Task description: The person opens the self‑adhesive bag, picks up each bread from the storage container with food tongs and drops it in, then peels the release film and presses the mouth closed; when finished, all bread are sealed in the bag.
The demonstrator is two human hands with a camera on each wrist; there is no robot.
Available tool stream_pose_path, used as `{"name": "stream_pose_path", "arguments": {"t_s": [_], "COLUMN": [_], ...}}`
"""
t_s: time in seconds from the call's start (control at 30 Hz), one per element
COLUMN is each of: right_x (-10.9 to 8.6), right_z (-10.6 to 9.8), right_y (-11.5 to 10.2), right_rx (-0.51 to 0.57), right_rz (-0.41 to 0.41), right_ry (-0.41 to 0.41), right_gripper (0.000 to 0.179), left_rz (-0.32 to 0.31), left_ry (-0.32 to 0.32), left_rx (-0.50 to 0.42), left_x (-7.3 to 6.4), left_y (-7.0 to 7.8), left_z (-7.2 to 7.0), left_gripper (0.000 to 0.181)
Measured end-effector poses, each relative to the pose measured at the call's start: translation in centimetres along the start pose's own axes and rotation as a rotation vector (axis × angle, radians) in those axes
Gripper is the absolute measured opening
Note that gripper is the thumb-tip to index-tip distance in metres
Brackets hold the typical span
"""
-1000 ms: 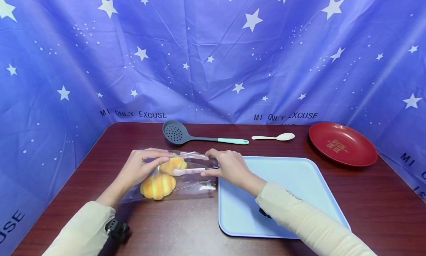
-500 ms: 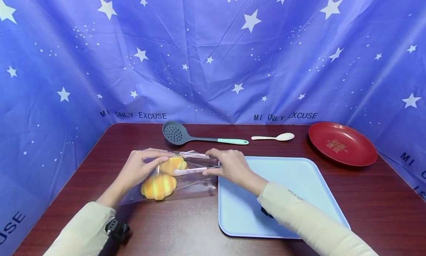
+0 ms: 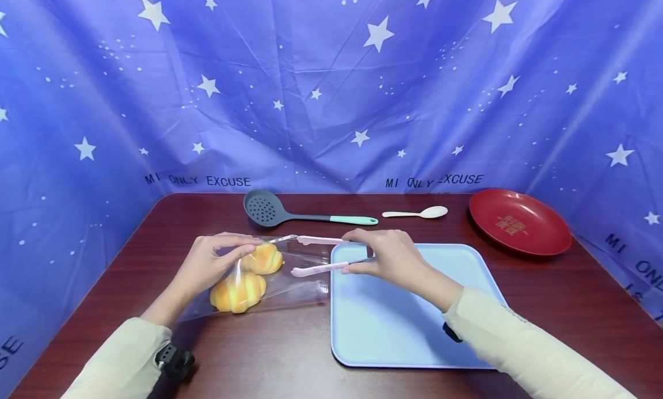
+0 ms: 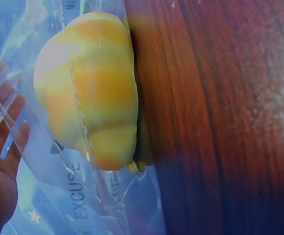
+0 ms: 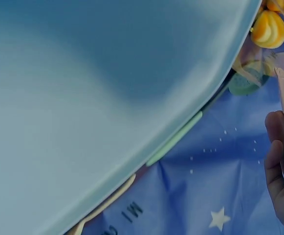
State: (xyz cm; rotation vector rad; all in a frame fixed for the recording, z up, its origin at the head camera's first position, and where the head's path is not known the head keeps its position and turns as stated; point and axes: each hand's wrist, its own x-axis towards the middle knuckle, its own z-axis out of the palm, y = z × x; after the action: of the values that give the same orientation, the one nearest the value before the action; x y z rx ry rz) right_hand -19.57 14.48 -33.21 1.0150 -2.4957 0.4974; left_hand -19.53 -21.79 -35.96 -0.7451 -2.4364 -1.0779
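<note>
In the head view, two striped bread rolls, an upper roll (image 3: 266, 258) and a lower roll (image 3: 239, 293), lie inside a clear plastic bag (image 3: 297, 295) left of centre. My left hand (image 3: 209, 263) pinches the bag's upper edge near its mouth. One roll (image 4: 95, 93) fills the middle of the left wrist view behind the film. My right hand (image 3: 396, 258) grips small metal tongs (image 3: 320, 268) with pink tips, over the tray's far left corner. Their arms are spread apart, with nothing between them. The tips point left at the bag's mouth.
A light blue tray (image 3: 404, 335) lies right of the bag. Behind are a slotted skimmer (image 3: 263, 208) with a mint handle and a white spoon (image 3: 432, 212). A red plate (image 3: 541, 232) sits at the back right. A starry blue curtain (image 3: 311, 140) stands behind the table.
My right hand has drawn the tongs rightward, away from the rolls, and their arms show more fully. The left hand stays on the bag. The head view has turned slightly.
</note>
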Motion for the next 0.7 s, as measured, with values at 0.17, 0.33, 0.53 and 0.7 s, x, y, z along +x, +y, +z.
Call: {"name": "stream_pose_path", "arguments": {"t_s": [0.17, 0.33, 0.53, 0.7], "right_x": [-1.8, -3.5, -6.2, -8.7], "right_z": [-2.1, -4.0, -5.8, -6.8], "right_y": [0.8, 1.4, 2.3, 3.0], "right_rx": [0.006, 0.001, -0.017, -0.004], "right_rz": [0.007, 0.046, 0.128, 0.217], "right_ry": [0.034, 0.089, 0.154, 0.202], "right_gripper": [0.054, 0.054, 0.056, 0.057], "left_rz": [0.0, 0.005, 0.004, 0.013], "left_ry": [-0.011, -0.012, -0.007, -0.002], "left_rx": [-0.002, 0.006, 0.022, 0.012], "left_x": [0.0, 0.0, -0.1, -0.1], "left_y": [0.1, 0.1, 0.1, 0.2], "left_z": [0.0, -0.1, 0.0, 0.1], "left_gripper": [0.022, 0.023, 0.024, 0.022]}}
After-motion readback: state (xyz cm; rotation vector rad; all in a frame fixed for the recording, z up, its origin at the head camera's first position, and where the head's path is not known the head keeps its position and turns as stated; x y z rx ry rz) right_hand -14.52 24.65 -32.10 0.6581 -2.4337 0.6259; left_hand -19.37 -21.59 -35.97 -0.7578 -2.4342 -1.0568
